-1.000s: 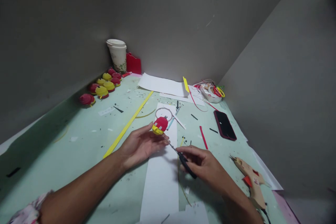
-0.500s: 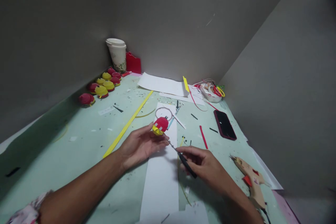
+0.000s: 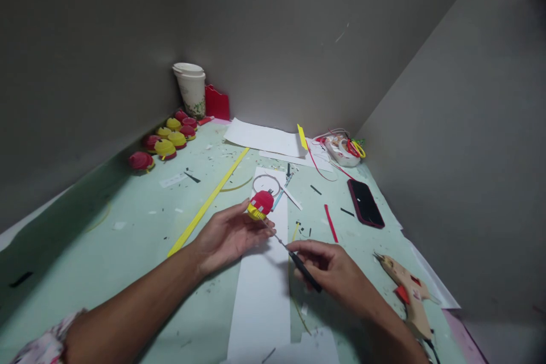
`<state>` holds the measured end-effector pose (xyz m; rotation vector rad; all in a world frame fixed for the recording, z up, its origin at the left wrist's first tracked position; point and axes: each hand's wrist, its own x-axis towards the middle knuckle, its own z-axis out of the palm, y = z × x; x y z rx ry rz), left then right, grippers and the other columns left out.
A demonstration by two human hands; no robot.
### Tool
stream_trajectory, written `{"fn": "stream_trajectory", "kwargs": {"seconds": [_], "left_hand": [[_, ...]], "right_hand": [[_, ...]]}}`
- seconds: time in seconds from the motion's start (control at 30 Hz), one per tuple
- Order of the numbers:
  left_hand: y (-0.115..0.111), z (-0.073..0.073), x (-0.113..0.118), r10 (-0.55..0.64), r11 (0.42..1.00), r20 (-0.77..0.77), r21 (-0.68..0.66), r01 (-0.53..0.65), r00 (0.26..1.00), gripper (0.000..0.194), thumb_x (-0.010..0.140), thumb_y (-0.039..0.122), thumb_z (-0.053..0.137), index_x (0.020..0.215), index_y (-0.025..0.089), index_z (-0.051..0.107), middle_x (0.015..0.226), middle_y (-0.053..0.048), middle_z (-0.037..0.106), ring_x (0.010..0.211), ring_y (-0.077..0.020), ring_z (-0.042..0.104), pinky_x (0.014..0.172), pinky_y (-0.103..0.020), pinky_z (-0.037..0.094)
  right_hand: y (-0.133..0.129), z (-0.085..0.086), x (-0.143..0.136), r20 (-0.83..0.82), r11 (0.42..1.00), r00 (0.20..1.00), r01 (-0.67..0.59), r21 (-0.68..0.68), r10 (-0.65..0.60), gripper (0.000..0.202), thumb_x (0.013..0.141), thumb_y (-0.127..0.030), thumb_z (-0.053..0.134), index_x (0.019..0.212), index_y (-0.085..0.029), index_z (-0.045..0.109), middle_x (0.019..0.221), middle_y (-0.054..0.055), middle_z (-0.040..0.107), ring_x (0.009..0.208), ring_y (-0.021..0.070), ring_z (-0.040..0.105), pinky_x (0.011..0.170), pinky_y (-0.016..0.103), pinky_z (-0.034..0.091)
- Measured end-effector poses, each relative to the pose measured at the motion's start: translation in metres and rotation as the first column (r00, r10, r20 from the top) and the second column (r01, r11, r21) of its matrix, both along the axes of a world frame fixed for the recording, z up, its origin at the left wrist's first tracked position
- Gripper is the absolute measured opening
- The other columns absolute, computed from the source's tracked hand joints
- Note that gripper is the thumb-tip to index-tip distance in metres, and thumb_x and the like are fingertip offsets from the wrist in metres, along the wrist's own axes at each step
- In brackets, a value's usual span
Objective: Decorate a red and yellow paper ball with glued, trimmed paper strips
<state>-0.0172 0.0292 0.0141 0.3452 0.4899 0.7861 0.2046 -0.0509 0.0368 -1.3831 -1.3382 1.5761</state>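
My left hand holds a small red and yellow domed piece between thumb and fingers, with its red side up. The fingers of my right hand are closed around the black handle of a thin metal tool. The tool's narrow shaft points up and left, and its tip reaches the underside of the piece near my left fingertips. Beneath both hands lies a long white paper strip. A thin ring rests on the paper just beyond the piece.
Several red and yellow domed pieces stand at the back left, near a paper cup. On the right are a phone and a glue gun. A yellow strip and a red strip lie on the green table.
My right hand and the tool have shifted very slightly down and right. The left hand and its piece look almost unmoved.
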Motion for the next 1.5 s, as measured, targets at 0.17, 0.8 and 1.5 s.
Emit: {"fn": "stream_trajectory", "kwargs": {"seconds": [0.17, 0.8, 1.5], "left_hand": [[0.0001, -0.0007, 0.0, -0.006, 1.0, -0.002, -0.006, 0.006, 1.0, 0.031, 0.097, 0.027, 0.05, 0.1, 0.001, 0.066, 0.092, -0.023, 0.071, 0.087, -0.0275, 0.072, 0.078, -0.034, 0.06], [-0.0011, -0.0002, 0.0004, -0.002, 1.0, 0.011, 0.017, 0.001, 1.0, 0.027, 0.096, 0.025, 0.051, 0.1, 0.004, 0.067, 0.092, -0.02, 0.072, 0.088, -0.0263, 0.072, 0.083, -0.035, 0.06], [-0.003, 0.0033, 0.0027, 0.037, 0.999, 0.014, -0.016, -0.037, 0.999, 0.022, 0.095, 0.022, 0.054, 0.102, 0.006, 0.067, 0.091, -0.018, 0.072, 0.086, -0.0248, 0.072, 0.078, -0.034, 0.062]], "right_hand": [[0.0004, -0.001, -0.0005, 0.006, 1.0, 1.0, -0.014, 0.013, 0.014, 0.034, 0.076, -0.032, 0.077, 0.108, -0.022, 0.075, 0.065, -0.004, 0.049, 0.057, 0.0095, 0.042, 0.054, 0.024, 0.034], [-0.0001, 0.003, -0.0013, -0.072, 0.999, 0.997, -0.014, -0.049, 0.011, 0.039, 0.075, -0.039, 0.076, 0.11, -0.022, 0.074, 0.065, -0.003, 0.051, 0.058, 0.0107, 0.043, 0.056, 0.025, 0.038], [-0.0014, -0.002, -0.0016, -0.164, 0.997, 0.986, -0.026, -0.068, 0.014, 0.033, 0.077, -0.036, 0.073, 0.107, -0.022, 0.074, 0.064, -0.004, 0.051, 0.055, 0.0102, 0.045, 0.058, 0.026, 0.04]]}}
